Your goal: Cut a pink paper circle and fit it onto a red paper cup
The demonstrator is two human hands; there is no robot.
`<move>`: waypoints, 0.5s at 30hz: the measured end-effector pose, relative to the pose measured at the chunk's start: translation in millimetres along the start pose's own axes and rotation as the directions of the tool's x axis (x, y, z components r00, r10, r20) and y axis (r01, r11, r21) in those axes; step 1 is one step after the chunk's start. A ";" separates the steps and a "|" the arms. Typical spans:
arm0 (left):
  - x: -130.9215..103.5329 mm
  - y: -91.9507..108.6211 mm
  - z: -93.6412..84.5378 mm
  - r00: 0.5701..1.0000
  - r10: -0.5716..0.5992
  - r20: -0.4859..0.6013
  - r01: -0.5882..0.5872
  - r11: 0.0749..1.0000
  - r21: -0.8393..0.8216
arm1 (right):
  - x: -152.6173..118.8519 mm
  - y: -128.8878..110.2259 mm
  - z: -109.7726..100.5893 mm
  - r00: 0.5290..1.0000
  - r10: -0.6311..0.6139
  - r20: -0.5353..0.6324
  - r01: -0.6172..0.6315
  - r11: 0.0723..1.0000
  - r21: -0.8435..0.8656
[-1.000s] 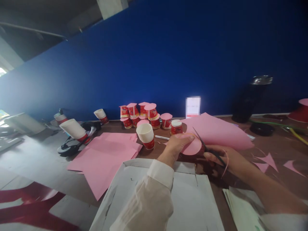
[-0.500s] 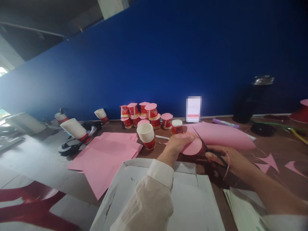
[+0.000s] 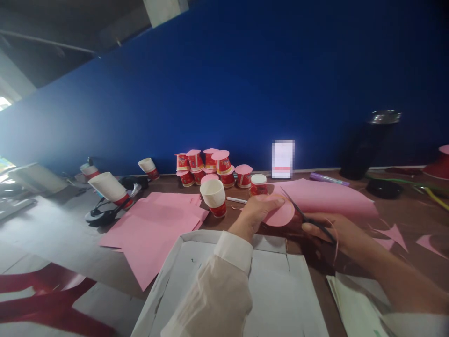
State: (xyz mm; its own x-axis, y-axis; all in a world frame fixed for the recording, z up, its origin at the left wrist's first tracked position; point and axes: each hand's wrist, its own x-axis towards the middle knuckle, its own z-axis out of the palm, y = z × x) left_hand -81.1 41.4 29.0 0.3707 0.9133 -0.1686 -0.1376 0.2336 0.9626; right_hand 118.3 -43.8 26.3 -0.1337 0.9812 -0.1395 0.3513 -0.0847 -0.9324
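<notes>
My left hand [image 3: 258, 209] pinches a round pink paper disc [image 3: 280, 215] between thumb and fingers, above the table. To its right, my right hand [image 3: 326, 229] is closed round the handles of dark scissors [image 3: 298, 210], whose blades point up and left along the disc's right edge. A thin curled pink strip [image 3: 336, 238] hangs by the right hand. Behind the disc lies a large pink sheet [image 3: 322, 199]. A stack of paper cups [image 3: 213, 196] stands left of my left hand, and a single red cup [image 3: 258, 185] with a white top is just behind it.
Several red cups topped with pink discs [image 3: 222, 161] are piled by the blue wall [image 3: 224, 93]. Pink sheets [image 3: 154, 224] lie at left, and a white cardboard box lid [image 3: 280, 290] lies in front. Pink scraps [image 3: 396, 236], a purple tube [image 3: 329, 179] and a lit phone [image 3: 282, 159] are rightward.
My right hand and the scissors have shifted slightly right, and the curled strip has swung with them. The left hand and the disc stay nearly still.
</notes>
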 end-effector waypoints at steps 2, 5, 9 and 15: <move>-0.1 0.9 -0.5 1.000 -0.011 0.005 0.011 1.000 0.019 | -0.3 -0.3 -1.3 1.000 -0.011 0.005 0.012 1.000 -0.006; 0.0 1.6 -1.4 1.000 -0.011 0.024 0.010 0.999 0.036 | -0.7 0.6 -0.7 1.000 -0.009 -0.012 0.009 1.000 -0.006; 0.4 1.1 -2.2 0.999 -0.008 0.035 0.007 1.000 0.022 | -1.8 0.2 1.6 0.999 0.006 -0.032 -0.004 0.999 0.043; -1.4 2.7 -3.5 0.998 -0.005 0.067 0.004 1.000 0.024 | -4.1 -1.8 0.6 1.000 -0.002 -0.031 0.002 1.000 0.010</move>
State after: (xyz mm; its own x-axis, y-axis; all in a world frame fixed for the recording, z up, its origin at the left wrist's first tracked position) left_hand -85.2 41.9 31.1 0.4324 0.8876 -0.1589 -0.1138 0.2286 0.9669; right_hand 117.7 -47.8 28.4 -0.1054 0.9862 -0.1273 0.3418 -0.0843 -0.9360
